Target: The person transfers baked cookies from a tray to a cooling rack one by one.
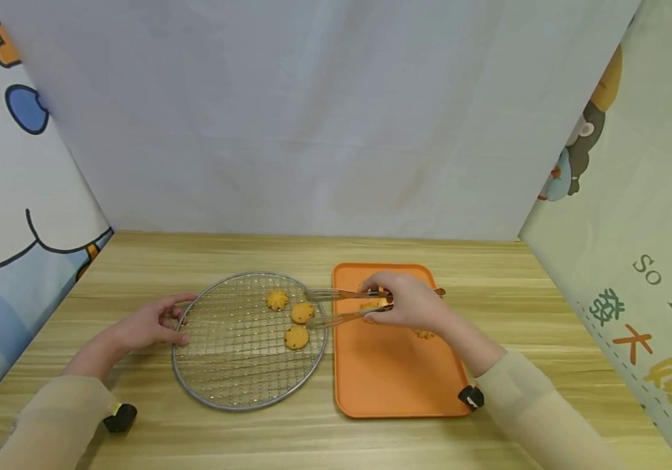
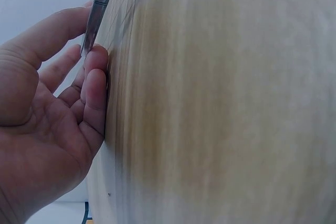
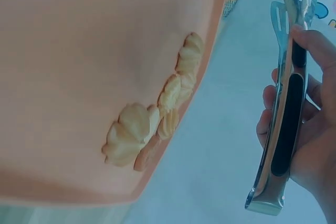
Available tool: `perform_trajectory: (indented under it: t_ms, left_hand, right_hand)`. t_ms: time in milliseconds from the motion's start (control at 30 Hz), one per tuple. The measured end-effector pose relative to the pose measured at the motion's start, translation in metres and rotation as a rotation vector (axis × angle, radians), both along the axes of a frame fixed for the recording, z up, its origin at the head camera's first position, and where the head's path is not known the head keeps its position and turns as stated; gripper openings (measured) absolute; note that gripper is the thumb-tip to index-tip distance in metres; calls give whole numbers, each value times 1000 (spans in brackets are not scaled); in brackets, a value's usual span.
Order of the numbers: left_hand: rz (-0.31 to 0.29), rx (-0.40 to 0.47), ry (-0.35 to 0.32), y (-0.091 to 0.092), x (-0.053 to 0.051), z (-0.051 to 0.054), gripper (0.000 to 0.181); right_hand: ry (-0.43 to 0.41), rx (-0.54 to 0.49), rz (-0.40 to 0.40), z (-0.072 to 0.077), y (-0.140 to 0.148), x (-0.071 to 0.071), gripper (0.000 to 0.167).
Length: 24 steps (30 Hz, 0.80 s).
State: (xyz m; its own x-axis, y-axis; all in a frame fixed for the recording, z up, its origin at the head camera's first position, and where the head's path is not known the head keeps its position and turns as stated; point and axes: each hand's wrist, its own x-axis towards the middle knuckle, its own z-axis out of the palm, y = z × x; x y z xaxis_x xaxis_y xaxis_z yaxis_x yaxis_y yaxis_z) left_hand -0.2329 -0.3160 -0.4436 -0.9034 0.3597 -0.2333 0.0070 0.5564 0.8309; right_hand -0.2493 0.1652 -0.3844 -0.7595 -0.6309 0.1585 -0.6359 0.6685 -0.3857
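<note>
A round wire rack (image 1: 218, 362) lies on the table, with three golden cookies (image 1: 297, 337) on its right half. My left hand (image 1: 144, 326) pinches the rack's left rim; in the left wrist view that hand (image 2: 58, 103) has thumb and fingers on either side of the metal rim (image 2: 97, 22). My right hand (image 1: 409, 301) grips metal serving tongs (image 1: 344, 318) from above. Their arms stand apart, with the slotted ends over the rack's right edge beside the cookies. Nothing shows between the ends of the tongs (image 3: 286, 129) in the right wrist view.
An orange tray (image 1: 394, 385) lies right of the rack under my right hand. Several cookies (image 3: 126, 135) lie along one side of it, partly hidden by the hand in the head view. A pale cloth wall (image 1: 312, 130) stands behind the wooden table (image 1: 241, 444).
</note>
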Motion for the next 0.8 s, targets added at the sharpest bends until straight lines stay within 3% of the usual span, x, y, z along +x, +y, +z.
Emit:
perform_trajectory:
  t_ms: [333,800]
  left_hand:
    - [3,2,-9,-1,-1,-3,90]
    - [5,10,-10,-3,-1,-4,90]
  right_hand:
    - [75,-36,-13,6,23,1,37]
    - [86,-59,-44,-1,49,5,38]
